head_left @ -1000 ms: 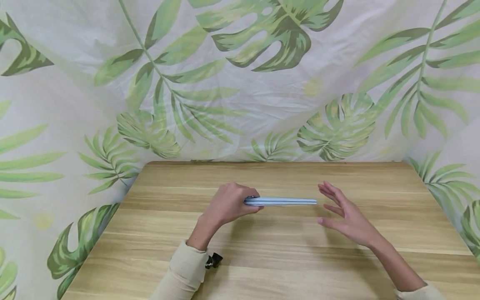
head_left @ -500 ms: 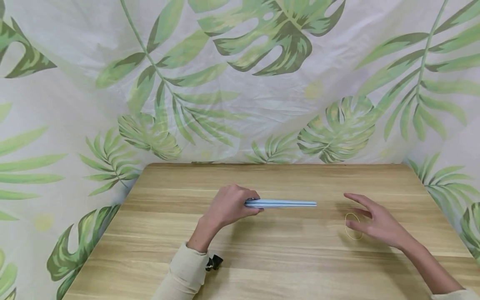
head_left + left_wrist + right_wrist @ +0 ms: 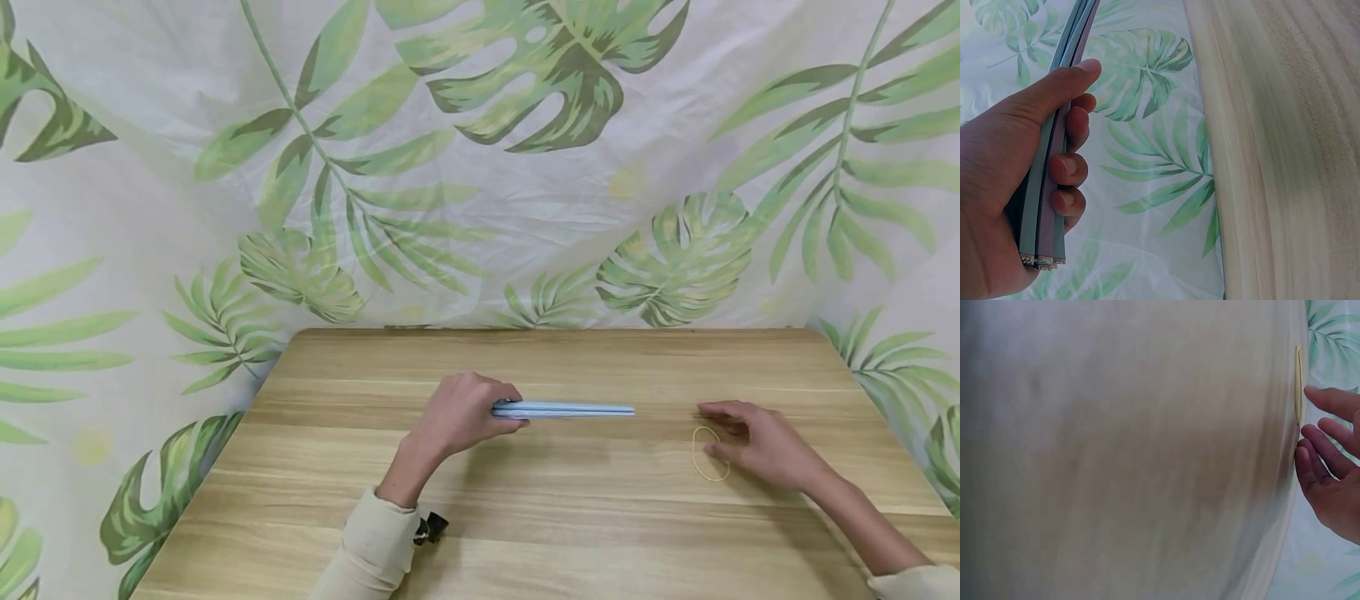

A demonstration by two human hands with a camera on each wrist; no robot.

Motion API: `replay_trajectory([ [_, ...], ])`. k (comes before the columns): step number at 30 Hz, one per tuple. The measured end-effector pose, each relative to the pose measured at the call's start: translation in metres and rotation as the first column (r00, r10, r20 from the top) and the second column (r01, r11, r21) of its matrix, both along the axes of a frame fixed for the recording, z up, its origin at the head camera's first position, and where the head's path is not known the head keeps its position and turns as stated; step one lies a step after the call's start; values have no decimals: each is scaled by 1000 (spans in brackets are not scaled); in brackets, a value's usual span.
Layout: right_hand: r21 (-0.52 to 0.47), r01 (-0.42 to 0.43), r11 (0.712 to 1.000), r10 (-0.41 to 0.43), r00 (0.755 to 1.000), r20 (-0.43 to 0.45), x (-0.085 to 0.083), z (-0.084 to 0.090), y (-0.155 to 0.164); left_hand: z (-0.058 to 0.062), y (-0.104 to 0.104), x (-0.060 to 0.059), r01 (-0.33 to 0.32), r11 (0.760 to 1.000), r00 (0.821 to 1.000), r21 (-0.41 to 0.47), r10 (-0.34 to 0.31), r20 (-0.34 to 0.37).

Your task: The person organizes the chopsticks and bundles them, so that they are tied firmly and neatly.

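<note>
Leaf-printed white cloth (image 3: 480, 167) hangs behind and beside a pale wooden bench (image 3: 525, 517). Above the middle of that bench, the left hand (image 3: 461, 412) has its grip curled round one end of a bundle of thin, flat pastel blue and lilac strips (image 3: 562, 409), held level and pointing to the right. From the left wrist view, the thumb lies along one face of the bundle and at least 3 fingertips (image 3: 1066, 169) curl over the other; the strips' cut ends show at the heel of the palm.

Well apart from the bundle's free end, the right hand (image 3: 757, 446) rests low on the bench with loosely bent fingers, holding nothing. A thin yellowish rubber band loop (image 3: 708, 454) lies flat on the wood just at its fingertips (image 3: 1310, 462); I cannot tell whether they touch it.
</note>
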State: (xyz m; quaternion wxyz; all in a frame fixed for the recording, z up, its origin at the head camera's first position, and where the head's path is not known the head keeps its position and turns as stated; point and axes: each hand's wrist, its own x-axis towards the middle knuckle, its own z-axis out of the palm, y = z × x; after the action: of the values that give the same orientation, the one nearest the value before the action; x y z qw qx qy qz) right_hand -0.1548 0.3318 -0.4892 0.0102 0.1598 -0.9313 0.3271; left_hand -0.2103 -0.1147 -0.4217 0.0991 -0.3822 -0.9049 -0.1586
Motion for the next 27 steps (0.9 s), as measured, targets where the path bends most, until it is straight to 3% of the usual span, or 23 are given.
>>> replay_trajectory([
  [10,40,28,999,-29,1000,10,-6,-1,-2,1,1,1,0,1000,1000,-7,0,-17],
  [27,61,1,998,-3,999,32,-8,-3,-4,-2,3,2,21,1000,999,-19,-21,-26],
])
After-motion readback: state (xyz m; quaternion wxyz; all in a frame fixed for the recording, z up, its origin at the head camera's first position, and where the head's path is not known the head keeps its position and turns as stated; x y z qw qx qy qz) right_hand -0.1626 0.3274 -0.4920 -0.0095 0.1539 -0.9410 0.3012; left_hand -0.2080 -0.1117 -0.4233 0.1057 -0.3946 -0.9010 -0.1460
